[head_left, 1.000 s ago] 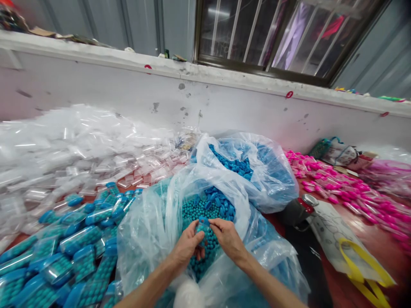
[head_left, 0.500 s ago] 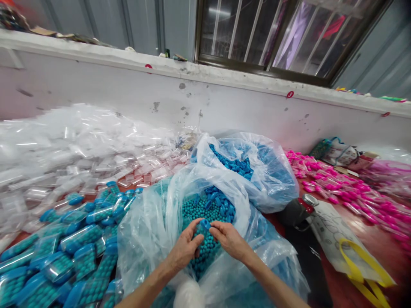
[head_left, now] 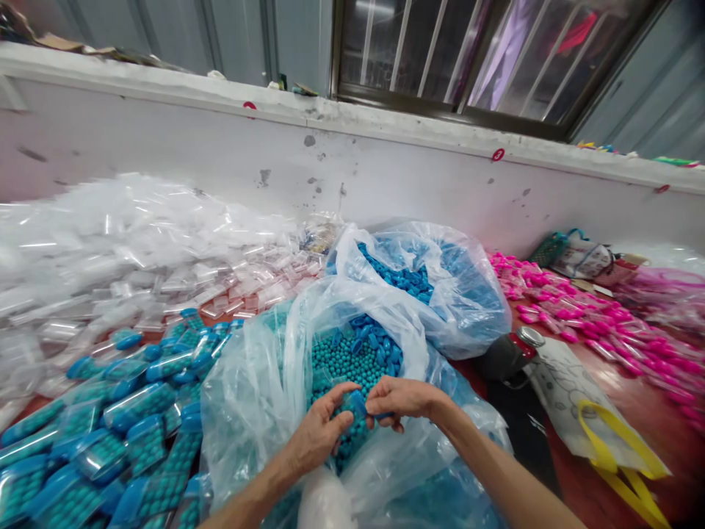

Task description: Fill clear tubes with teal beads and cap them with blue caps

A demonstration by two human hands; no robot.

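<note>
My left hand (head_left: 319, 432) grips a small clear plastic container with a blue end (head_left: 357, 403), held over an open plastic bag (head_left: 300, 330). Between the fingers of my right hand (head_left: 405, 399) is a small blue cap (head_left: 384, 416), close beside the container. Below both hands the bag holds many teal beads (head_left: 344, 365), with loose blue caps (head_left: 380, 347) heaped at its far right side. My fingers partly cover the container and the cap.
Filled bead containers (head_left: 140, 408) lie piled at left, in front of a heap of clear empty tubes (head_left: 126, 250). Behind stands a bag of blue pieces (head_left: 468, 312). To the right are a dark flask (head_left: 510, 353), a tote bag (head_left: 573, 404) and pink-capped tubes (head_left: 595, 316).
My right hand has turned inward and dropped slightly, now pinching a blue cap beside the container. My left hand stays nearly in place, slightly lower. The view has shifted a little.
</note>
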